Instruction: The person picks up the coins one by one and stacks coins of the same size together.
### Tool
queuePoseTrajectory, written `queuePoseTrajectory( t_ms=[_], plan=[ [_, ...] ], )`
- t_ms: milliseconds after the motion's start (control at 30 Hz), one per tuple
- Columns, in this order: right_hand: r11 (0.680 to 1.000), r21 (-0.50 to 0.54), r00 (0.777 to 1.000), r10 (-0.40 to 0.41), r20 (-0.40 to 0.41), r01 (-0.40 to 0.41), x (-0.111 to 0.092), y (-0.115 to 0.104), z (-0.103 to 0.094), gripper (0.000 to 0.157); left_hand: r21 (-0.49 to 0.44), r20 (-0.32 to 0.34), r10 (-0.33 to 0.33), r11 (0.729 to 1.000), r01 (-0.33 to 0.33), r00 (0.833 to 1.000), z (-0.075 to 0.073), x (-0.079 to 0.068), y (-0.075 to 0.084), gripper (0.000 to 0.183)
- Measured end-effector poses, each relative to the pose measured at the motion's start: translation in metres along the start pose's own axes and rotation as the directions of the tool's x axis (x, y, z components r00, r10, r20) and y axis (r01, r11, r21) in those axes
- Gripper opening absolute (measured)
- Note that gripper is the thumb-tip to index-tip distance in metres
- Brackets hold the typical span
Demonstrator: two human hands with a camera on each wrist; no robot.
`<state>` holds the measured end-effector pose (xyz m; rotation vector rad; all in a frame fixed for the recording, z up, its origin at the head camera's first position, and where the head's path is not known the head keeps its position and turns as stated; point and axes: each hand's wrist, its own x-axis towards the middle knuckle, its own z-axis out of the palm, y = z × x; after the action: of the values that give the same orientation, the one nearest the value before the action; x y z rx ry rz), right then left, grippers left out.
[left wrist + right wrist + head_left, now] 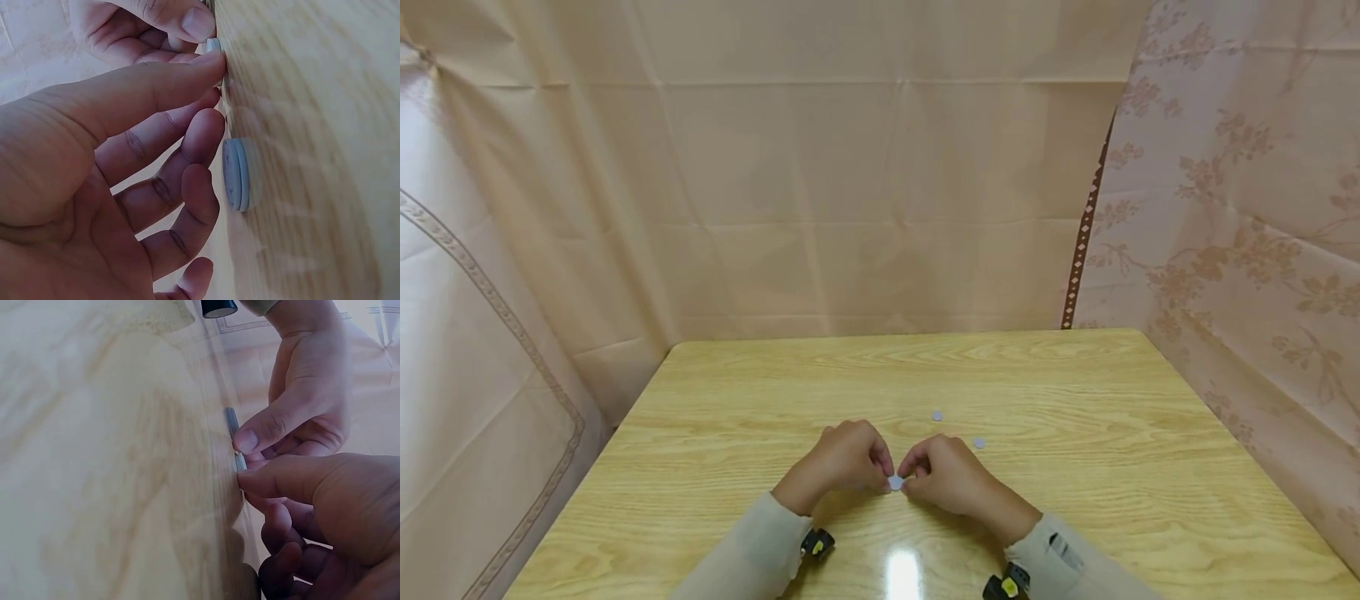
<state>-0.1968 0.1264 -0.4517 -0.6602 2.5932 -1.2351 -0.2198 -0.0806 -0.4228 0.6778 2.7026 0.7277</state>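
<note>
Both hands meet low over the table around a small pale grey disc (895,482). My left hand (848,457) pinches its left edge between thumb and fingertips. From the opposite side, the thumb and fingers of my right hand (951,475) grip the right edge. In the right wrist view, the disc (240,462) is seen edge-on between the two thumbs. A thicker, blue-grey round piece (235,175) with marks on its face shows beside the curled left fingers in the left wrist view.
Two more small grey discs, one farther back (937,415) and one (979,443) beyond the right hand, lie on the wood-grain table (760,375). Beige cloth (880,167) hangs behind the table, with patterned cloth (1247,208) at the right.
</note>
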Motion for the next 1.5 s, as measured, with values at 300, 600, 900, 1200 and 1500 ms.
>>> queuePoseTrajectory(
  t_ms=[300, 600, 900, 1200, 1500],
  plan=[
    [1.000, -0.025, 1.000, -0.012, -0.005, 0.011, -0.001, 0.005, -0.005, 0.007, 0.003, 0.009, 0.001, 1.000, -0.001, 1.000, -0.001, 0.000, 0.000, 0.021],
    [0.999, 0.022, 0.997, 0.048, -0.056, -0.047, -0.002, 0.017, -0.027, 0.012, 0.006, 0.005, 0.007, 1.000, -0.007, 1.000, -0.001, -0.001, 0.001, 0.021],
    [0.992, 0.010, 0.988, 0.125, -0.094, -0.124, -0.003, 0.028, -0.057, 0.015, -0.008, -0.005, 0.007, 1.000, -0.007, 1.000, 0.000, -0.001, 0.001, 0.023],
    [0.990, 0.028, 0.990, 0.139, -0.014, -0.139, -0.007, 0.056, -0.088, 0.031, -0.022, -0.006, 0.006, 1.000, -0.006, 1.000, 0.001, -0.002, 0.000, 0.022],
    [0.990, 0.032, 0.990, 0.139, 0.023, -0.140, -0.009, 0.074, -0.102, 0.034, -0.112, 0.026, 0.001, 0.994, 0.002, 1.000, 0.000, 0.001, -0.009, 0.020]
  ],
)
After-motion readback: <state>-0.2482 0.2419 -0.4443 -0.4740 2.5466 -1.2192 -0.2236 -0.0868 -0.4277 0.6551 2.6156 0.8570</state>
